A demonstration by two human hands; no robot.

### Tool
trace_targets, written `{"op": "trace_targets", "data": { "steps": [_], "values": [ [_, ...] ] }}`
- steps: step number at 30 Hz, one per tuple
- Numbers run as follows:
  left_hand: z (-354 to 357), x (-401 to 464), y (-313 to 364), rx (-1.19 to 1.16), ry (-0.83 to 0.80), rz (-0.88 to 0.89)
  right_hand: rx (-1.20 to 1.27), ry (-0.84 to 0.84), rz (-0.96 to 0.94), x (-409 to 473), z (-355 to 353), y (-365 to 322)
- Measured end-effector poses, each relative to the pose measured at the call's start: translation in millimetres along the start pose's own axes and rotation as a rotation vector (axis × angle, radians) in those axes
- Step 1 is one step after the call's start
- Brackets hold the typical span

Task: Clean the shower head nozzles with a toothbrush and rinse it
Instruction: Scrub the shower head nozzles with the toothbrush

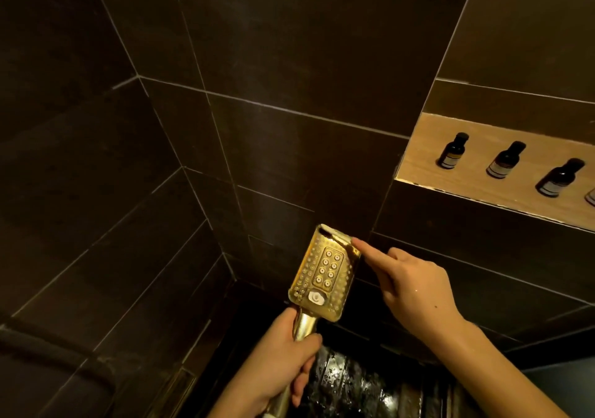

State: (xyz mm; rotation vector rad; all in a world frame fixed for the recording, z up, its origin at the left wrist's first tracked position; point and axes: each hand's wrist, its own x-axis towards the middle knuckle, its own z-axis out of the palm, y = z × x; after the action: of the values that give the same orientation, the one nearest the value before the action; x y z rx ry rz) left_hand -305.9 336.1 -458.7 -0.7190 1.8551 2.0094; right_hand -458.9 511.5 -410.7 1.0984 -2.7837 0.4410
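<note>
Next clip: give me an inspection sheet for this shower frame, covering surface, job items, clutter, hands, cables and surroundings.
Surface: wet dark shower floor, glistening below the hands.
Job's things: gold shower head, rectangular, nozzle face toward the camera, white button near the handle end. No toothbrush seen.
Clutter: three small dark bottles with pale labels stand apart in a row in the wooden wall niche; the edge of a fourth shows at the frame border.
Hands: left hand grips the shower head's handle; right hand has its index finger extended, the tip at the head's top right corner.
Cables: nothing seen; any hose is out of view.
Surroundings: dark tiled walls with pale grout lines, meeting in a corner.
</note>
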Motion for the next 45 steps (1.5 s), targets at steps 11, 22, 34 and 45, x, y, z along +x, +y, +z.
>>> {"op": "trace_targets", "data": {
  "steps": [11,22,34,45],
  "values": [
    [0,-3,-7,0.015,0.018,-0.003,-0.032,-0.058,-0.103,15,-6,10],
    [-7,-4,1,0.009,0.014,0.0,-0.081,0.05,-0.119,20,-7,3],
    [-15,11,26,-0.012,0.037,0.024,-0.069,0.057,-0.089,43,-6,-1],
    [-18,7,21,-0.001,0.042,0.044,-0.005,0.036,-0.059,36,-2,-1]
  ]
}}
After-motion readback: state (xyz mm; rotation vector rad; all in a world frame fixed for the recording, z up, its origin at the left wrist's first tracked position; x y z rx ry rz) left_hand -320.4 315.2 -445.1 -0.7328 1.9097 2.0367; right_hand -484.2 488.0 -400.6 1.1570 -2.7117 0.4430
